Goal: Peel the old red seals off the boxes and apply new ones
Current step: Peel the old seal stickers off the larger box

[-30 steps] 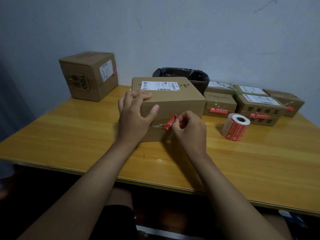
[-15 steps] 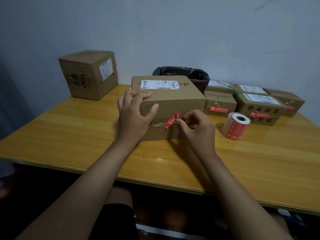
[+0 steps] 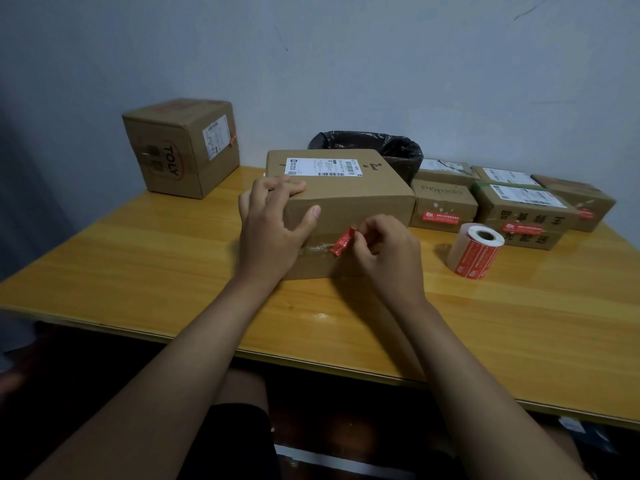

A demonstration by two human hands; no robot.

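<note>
Pinching the old red seal (image 3: 343,241) between right hand (image 3: 388,258) fingertips, half lifted off the near face of the box (image 3: 349,206). Bracing that box with left hand (image 3: 273,226) spread flat over its corner, likely against sliding. Beyond, roll of new seals (image 3: 475,251) standing ready on the table (image 3: 173,271).

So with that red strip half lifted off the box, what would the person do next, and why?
Probably keep pulling the old red seal away to the right until it comes free. The right hand pinches its lifted end, but its lower end looks stuck on the box front, beside a patch of residue. The left hand rests on the box, bracing it.
</note>
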